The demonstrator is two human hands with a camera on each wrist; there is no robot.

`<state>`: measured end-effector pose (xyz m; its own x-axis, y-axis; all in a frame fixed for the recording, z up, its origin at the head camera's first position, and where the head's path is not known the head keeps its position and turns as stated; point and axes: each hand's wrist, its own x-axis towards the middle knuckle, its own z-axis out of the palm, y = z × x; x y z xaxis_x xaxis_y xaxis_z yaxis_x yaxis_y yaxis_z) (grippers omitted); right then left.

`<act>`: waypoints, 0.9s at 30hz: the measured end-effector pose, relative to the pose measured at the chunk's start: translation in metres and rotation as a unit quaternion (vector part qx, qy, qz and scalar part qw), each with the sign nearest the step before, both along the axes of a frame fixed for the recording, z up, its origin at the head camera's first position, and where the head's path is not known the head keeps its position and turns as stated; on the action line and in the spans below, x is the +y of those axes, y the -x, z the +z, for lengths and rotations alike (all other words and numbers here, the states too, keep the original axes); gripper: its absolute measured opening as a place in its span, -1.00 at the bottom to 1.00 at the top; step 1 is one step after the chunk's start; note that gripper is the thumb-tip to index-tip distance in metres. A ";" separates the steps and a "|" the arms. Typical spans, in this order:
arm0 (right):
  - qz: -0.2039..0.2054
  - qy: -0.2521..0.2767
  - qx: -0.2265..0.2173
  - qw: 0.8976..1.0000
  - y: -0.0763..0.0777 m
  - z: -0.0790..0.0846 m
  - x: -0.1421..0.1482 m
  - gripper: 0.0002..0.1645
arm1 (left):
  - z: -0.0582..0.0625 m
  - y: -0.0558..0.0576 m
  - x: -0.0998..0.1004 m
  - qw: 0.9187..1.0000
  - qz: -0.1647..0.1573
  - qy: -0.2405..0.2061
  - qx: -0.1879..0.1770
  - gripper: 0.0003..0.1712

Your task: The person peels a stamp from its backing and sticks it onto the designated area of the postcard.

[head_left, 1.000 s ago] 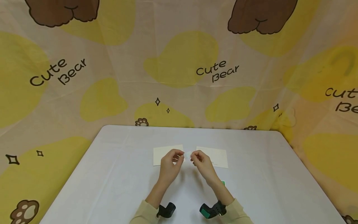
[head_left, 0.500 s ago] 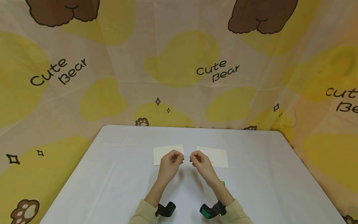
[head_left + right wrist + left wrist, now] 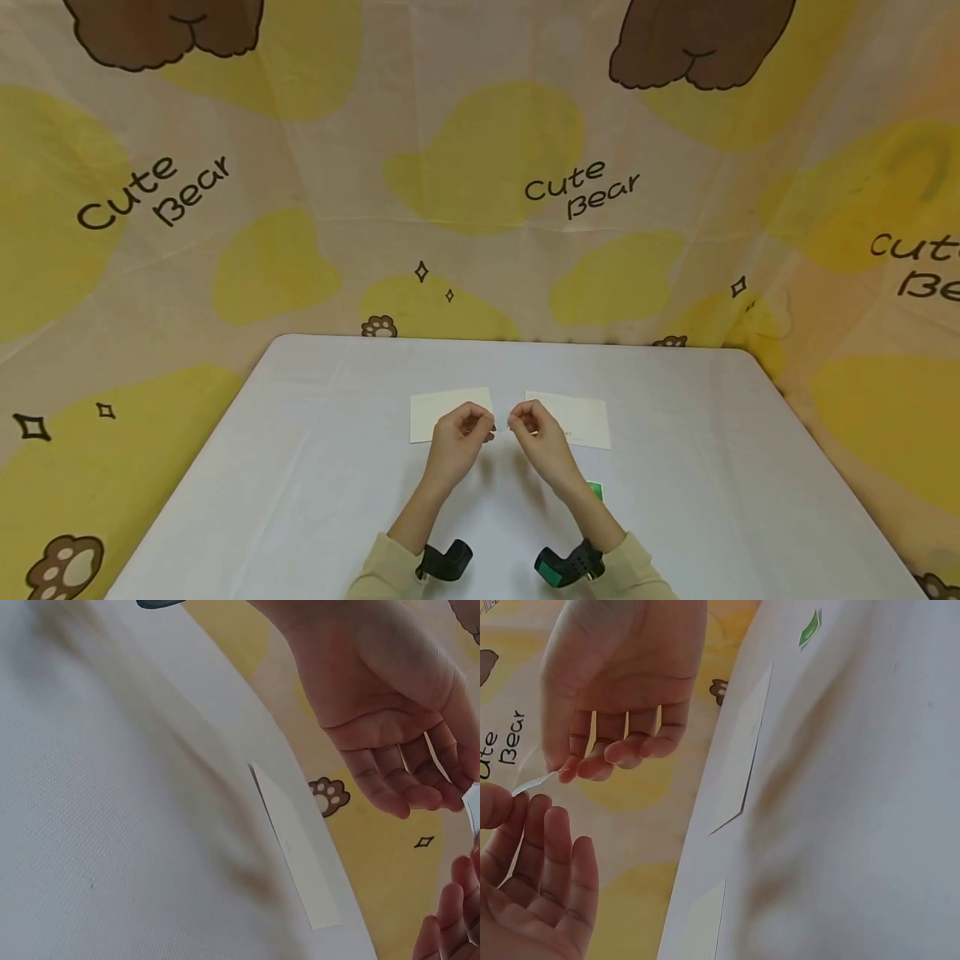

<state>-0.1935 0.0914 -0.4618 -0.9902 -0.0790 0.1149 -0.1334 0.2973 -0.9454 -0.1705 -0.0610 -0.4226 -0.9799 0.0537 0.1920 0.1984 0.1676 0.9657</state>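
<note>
Over the middle of the table, my left hand (image 3: 453, 442) and right hand (image 3: 545, 442) face each other with a small gap between the fingertips. A small, thin, whitish piece like film or paper (image 3: 534, 782) spans that gap in the left wrist view. The thumb and forefinger of each hand pinch one end of it. In the right wrist view the same piece sits at the right edge, partly cut off. Behind the hands lie a left cream card (image 3: 426, 415) and a right cream card (image 3: 588, 421), both partly covered by the hands.
A small green item (image 3: 597, 491) lies on the white table (image 3: 337, 467), mostly behind the right forearm. Black wrist devices sit on the left wrist (image 3: 446, 561) and right wrist (image 3: 570, 564). A yellow bear-print cloth (image 3: 480, 167) hangs behind the table's far edge.
The left hand's fingers, more spread one second ago, have drawn in to a pinch. Less of the whitish piece shows between the hands in the head view. Both arms stay nearly in place.
</note>
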 end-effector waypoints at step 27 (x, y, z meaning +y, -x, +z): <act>-0.004 -0.067 0.123 0.990 -0.006 0.009 -0.004 -0.92 | 0.002 0.003 0.006 1.000 -0.013 -0.008 -0.009 -0.87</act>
<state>-0.1873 0.0876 -0.4525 -0.9339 -0.1027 0.3424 -0.3528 0.4195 -0.8364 -0.1739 -0.0546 -0.4208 -0.9814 0.0762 0.1763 0.1860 0.1474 0.9714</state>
